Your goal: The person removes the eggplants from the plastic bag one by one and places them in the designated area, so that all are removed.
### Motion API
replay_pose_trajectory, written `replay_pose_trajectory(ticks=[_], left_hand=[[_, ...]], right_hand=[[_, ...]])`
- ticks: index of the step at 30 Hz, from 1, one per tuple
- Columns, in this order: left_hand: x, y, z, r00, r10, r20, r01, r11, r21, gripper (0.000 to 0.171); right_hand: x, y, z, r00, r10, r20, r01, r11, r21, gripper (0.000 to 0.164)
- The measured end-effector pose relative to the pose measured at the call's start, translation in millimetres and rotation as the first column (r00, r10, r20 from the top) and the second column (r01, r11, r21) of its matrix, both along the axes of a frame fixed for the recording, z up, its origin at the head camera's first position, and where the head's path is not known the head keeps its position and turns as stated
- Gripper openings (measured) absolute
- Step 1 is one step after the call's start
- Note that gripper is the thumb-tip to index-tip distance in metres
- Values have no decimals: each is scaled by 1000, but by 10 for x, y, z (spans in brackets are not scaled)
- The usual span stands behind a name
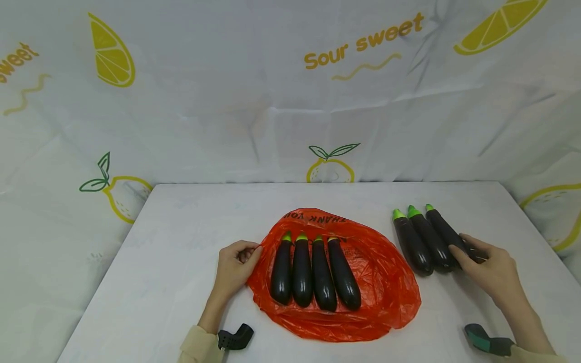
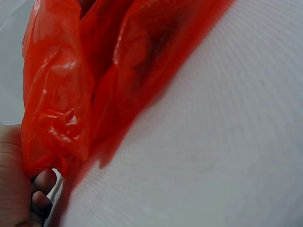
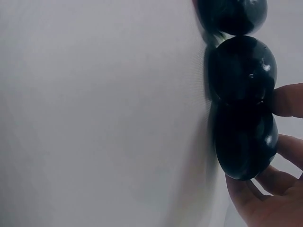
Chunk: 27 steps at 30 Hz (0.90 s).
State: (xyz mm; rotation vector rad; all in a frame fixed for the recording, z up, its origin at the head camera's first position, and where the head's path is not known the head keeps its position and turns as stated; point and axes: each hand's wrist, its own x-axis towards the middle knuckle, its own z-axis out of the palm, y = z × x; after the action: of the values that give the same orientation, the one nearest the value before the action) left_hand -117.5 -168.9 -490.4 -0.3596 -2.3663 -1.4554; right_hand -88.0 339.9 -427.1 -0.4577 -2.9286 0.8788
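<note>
A red plastic bag (image 1: 386, 287) lies spread on the table, with several dark eggplants (image 1: 302, 275) side by side on it, stems pointing away. My left hand (image 1: 233, 267) pinches the bag's left edge; the left wrist view shows the gathered red plastic (image 2: 57, 104) at the fingers (image 2: 45, 180). To the right of the bag, three more eggplants lie close together. Over the rightmost eggplant (image 1: 446, 227) is my right hand (image 1: 492, 269), gripping its near end between thumb and fingers. In the right wrist view, that eggplant (image 3: 246, 142) presses against its neighbour (image 3: 244, 68).
The white table (image 1: 150, 282) reaches back to a white cloth (image 1: 204, 126) printed with lemons and lettering. Dark wrist devices (image 1: 236, 337) sit at both wrists, beside beige sleeves (image 1: 199, 345).
</note>
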Motion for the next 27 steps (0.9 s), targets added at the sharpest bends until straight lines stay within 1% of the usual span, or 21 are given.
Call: replay_pose_trajectory(ticks=[3,8,9,15,16,21,24,27], left_hand=[[0,0,12,1000,0,14,0,1000,3,4],[3,11,16,1000,10,16,-10,1000,1,5],[17,28,54,1000,15,19,-15,1000,-2,5],[24,28,70,1000,6,31,-6,1000,7,4],[12,12,33,1000,1,27,-1,1000,11,4],[9,8,25,1000,0,19,0,1000,8,5],[7,6,20,1000,-1,15,1,1000,7,5],[6,3,19,1000,-2,15,1,1000,4,5]], right_hand=[[4,2,4,1000,3,8,-3,1000,-15,63],[12,5,-10,1000,7,4,-7,1000,-17,64],[15,6,-15,1000,6,1,-6,1000,-17,64],[26,8,-34,1000,-10,-9,10,1000,-15,65],[26,4,-33,1000,-14,-10,14,1000,-14,65],[37,-19,-10,999,-32,-24,32,999,-8,64],[51,-25,10,998,-46,-40,45,999,-7,63],[70,-21,26,994,-59,-91,58,998,-15,59]])
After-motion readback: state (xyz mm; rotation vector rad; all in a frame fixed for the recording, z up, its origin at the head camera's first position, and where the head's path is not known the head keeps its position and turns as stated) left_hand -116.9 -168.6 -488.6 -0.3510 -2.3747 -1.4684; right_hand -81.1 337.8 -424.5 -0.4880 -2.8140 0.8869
